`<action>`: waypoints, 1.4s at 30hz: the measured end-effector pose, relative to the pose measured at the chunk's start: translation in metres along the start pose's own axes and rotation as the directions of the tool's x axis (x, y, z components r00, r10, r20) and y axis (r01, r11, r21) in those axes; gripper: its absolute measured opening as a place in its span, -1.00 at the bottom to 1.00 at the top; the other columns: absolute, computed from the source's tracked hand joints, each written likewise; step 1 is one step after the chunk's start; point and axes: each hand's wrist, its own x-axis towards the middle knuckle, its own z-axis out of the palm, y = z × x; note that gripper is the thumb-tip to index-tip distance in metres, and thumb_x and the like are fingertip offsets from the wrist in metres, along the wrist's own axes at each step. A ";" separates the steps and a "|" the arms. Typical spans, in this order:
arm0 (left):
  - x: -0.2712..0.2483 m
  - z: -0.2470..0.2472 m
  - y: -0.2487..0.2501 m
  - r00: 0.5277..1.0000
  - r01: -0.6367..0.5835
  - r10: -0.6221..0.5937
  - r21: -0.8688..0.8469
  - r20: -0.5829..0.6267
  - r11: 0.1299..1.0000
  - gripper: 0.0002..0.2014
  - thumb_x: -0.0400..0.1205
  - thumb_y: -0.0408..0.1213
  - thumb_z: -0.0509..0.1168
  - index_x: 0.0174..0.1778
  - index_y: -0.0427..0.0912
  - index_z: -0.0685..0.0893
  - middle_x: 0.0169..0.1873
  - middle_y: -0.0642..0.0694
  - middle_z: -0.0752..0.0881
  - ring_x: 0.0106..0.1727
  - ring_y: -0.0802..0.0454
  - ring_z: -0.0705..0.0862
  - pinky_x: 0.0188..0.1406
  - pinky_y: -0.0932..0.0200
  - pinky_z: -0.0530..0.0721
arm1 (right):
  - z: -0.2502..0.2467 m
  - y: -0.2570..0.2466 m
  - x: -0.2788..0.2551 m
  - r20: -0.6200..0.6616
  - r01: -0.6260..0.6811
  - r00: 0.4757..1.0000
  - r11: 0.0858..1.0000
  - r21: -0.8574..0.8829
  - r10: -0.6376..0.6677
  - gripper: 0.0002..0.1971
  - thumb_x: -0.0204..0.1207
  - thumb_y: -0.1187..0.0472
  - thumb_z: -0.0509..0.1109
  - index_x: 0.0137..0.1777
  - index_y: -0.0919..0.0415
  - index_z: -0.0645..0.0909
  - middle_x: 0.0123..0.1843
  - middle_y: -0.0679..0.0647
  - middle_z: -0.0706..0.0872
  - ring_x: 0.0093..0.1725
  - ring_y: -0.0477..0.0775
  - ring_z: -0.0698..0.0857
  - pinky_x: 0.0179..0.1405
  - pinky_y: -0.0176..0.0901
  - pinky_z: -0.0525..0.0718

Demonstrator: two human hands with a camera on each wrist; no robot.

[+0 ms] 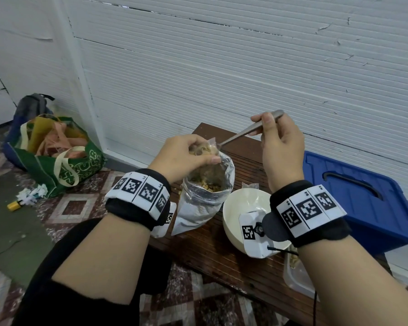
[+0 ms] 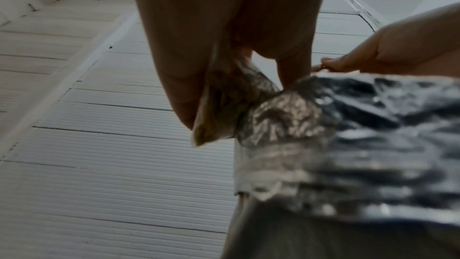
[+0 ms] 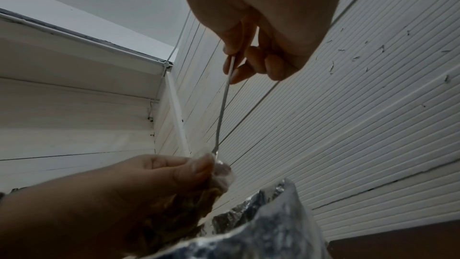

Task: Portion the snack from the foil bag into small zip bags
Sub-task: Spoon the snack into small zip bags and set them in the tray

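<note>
The small clear plastic zip bag (image 1: 204, 149), part-filled with brownish snack pieces, is hanging just above the open mouth of the crinkled silver foil bag (image 1: 198, 208), which is standing on the dark brown slatted wooden table (image 1: 222, 255); the left hand (image 1: 183, 156) is pinching the zip bag's top between thumb and fingers; the right hand (image 1: 278, 142) is gripping the long metal spoon (image 1: 247, 131) by its handle — the bowl end is dipping into the zip bag; a cream round bowl (image 1: 233, 208) is sitting just beside the foil bag, and a blue plastic bin lid (image 1: 363, 189) is lying further right.
</note>
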 end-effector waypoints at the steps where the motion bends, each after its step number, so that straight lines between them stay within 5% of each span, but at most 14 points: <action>1: 0.001 -0.002 -0.001 1.000 0.009 -0.009 -0.009 -0.018 1.000 -0.68 0.39 0.04 0.53 -0.01 0.03 0.70 -0.15 0.19 0.68 -0.07 0.28 0.61 -0.22 0.42 0.55 | -0.001 -0.001 0.000 -0.018 0.025 1.000 1.000 0.002 -0.025 -0.74 0.71 0.12 0.19 -0.16 -0.08 0.65 -0.24 -0.07 0.69 -0.34 -0.23 0.54 -0.27 -0.25 0.44; 6: 0.003 -0.012 -0.007 0.995 0.038 -0.048 -0.113 -0.083 0.993 -0.71 0.38 0.04 0.54 -0.13 -0.03 0.71 -0.21 0.10 0.72 -0.15 0.24 0.67 -0.33 0.43 0.60 | -0.010 -0.005 0.006 -0.168 0.076 0.983 0.997 0.024 -0.071 -0.77 0.71 0.20 0.19 -0.13 0.10 0.64 -0.15 0.01 0.75 -0.35 -0.31 0.58 -0.24 -0.40 0.49; 10: 0.003 -0.021 -0.008 0.993 0.037 -0.054 -0.154 -0.108 0.987 -0.72 0.36 0.06 0.52 -0.17 -0.02 0.70 -0.13 0.07 0.77 -0.15 0.24 0.70 -0.32 0.43 0.67 | -0.017 -0.003 0.008 -0.235 0.029 0.971 0.999 -0.043 -0.039 -0.75 0.70 0.18 0.20 -0.17 0.02 0.63 -0.25 -0.15 0.71 -0.29 -0.30 0.66 -0.21 -0.48 0.54; 13: -0.001 -0.026 -0.002 0.990 0.013 -0.041 -0.209 -0.131 0.978 -0.64 0.25 0.17 0.48 -0.16 0.05 0.74 -0.09 0.12 0.79 -0.02 0.18 0.74 -0.06 0.26 0.69 | -0.014 0.005 0.003 -0.128 -0.019 0.992 0.985 -0.173 -0.003 -0.76 0.68 0.13 0.23 -0.18 -0.05 0.66 -0.31 -0.14 0.70 -0.35 -0.31 0.62 -0.29 -0.49 0.51; 16: -0.005 -0.026 0.006 0.992 -0.034 0.001 -0.258 -0.127 0.966 -0.68 0.25 0.13 0.47 -0.14 0.11 0.77 -0.12 0.18 0.80 -0.04 0.25 0.74 -0.04 0.31 0.69 | -0.004 0.016 -0.008 0.028 0.006 1.000 0.945 -0.328 0.004 -0.79 0.66 0.12 0.28 -0.14 0.07 0.71 -0.43 -0.13 0.61 -0.50 -0.34 0.51 -0.46 -0.55 0.41; 21: -0.006 -0.023 0.008 0.991 -0.085 0.057 -0.228 -0.124 0.970 -0.55 0.20 0.29 0.44 -0.08 0.16 0.81 -0.12 0.16 0.78 -0.22 0.17 0.61 -0.04 0.05 0.69 | 0.011 0.039 -0.022 0.143 0.001 0.987 0.886 -0.464 0.074 -0.76 0.64 0.08 0.29 -0.17 0.14 0.70 -0.46 -0.08 0.59 -0.45 -0.15 0.52 -0.39 -0.29 0.36; 23: -0.006 -0.022 0.008 0.991 -0.094 0.066 -0.245 -0.117 0.965 -0.57 0.21 0.32 0.47 -0.10 0.20 0.81 -0.16 0.20 0.79 -0.15 0.06 0.69 0.02 0.00 0.70 | 0.011 0.042 -0.022 0.146 -0.031 0.983 0.890 -0.454 0.108 -0.78 0.64 0.07 0.30 -0.17 0.12 0.70 -0.40 -0.07 0.65 -0.37 -0.08 0.58 -0.33 -0.24 0.39; 28: -0.007 -0.017 0.015 0.989 -0.125 0.096 -0.280 -0.115 0.952 -0.64 0.26 0.22 0.49 -0.11 0.16 0.79 -0.18 0.26 0.80 -0.08 0.14 0.72 -0.04 0.21 0.69 | 0.004 0.038 -0.017 0.149 -0.088 0.977 0.921 -0.380 0.155 -0.86 0.57 0.06 0.40 -0.17 0.04 0.73 -0.37 -0.19 0.61 -0.30 -0.19 0.57 -0.30 -0.64 0.43; 29: -0.007 -0.017 0.017 0.989 -0.124 0.093 -0.291 -0.118 0.949 -0.67 0.26 0.19 0.48 -0.12 0.16 0.78 -0.22 0.24 0.80 -0.12 0.17 0.71 -0.09 0.27 0.68 | 0.004 0.038 -0.016 0.146 -0.109 0.975 0.932 -0.344 0.168 -0.88 0.54 0.04 0.43 -0.20 -0.01 0.72 -0.37 -0.17 0.62 -0.27 -0.14 0.61 -0.19 -0.58 0.53; 32: -0.008 -0.013 0.022 0.987 -0.130 0.092 -0.327 -0.132 0.936 -0.67 0.24 0.17 0.47 -0.15 0.14 0.77 -0.17 0.09 0.81 -0.17 0.14 0.73 -0.14 0.23 0.70 | 0.002 0.037 -0.016 0.133 -0.180 0.967 0.954 -0.241 0.216 -0.87 0.46 -0.03 0.49 -0.32 -0.15 0.70 -0.36 -0.09 0.67 -0.16 0.08 0.73 -0.08 0.15 0.76; 34: -0.008 -0.010 0.026 0.986 -0.142 0.101 -0.353 -0.133 0.925 -0.61 0.22 0.19 0.50 -0.13 0.08 0.77 -0.05 -0.01 0.82 -0.11 0.00 0.76 -0.12 0.08 0.75 | -0.002 0.033 -0.017 0.137 -0.195 0.965 0.962 -0.193 0.223 -0.82 0.49 -0.06 0.46 -0.35 -0.17 0.68 -0.30 -0.05 0.71 -0.16 0.11 0.75 -0.14 0.17 0.77; 37: -0.010 -0.004 0.035 0.984 -0.162 0.123 -0.384 -0.126 0.909 -0.63 0.24 0.15 0.52 -0.14 0.04 0.77 0.00 -0.07 0.81 -0.06 -0.07 0.79 -0.15 0.02 0.78 | -0.013 0.029 -0.020 0.145 -0.226 0.960 0.969 -0.104 0.239 -0.83 0.55 -0.07 0.39 -0.24 -0.09 0.68 -0.19 0.13 0.72 -0.25 0.04 0.71 -0.33 -0.07 0.78; 42: -0.018 0.007 0.059 0.976 -0.219 0.191 -0.401 -0.109 0.890 -0.82 0.34 -0.02 0.52 -0.19 0.09 0.75 -0.03 -0.11 0.81 -0.16 0.01 0.77 -0.22 0.17 0.76 | -0.037 0.027 -0.024 0.138 -0.298 0.945 0.954 -0.008 0.297 -0.72 0.58 -0.10 0.34 -0.05 0.08 0.74 -0.26 -0.01 0.71 -0.27 -0.04 0.68 -0.21 0.01 0.76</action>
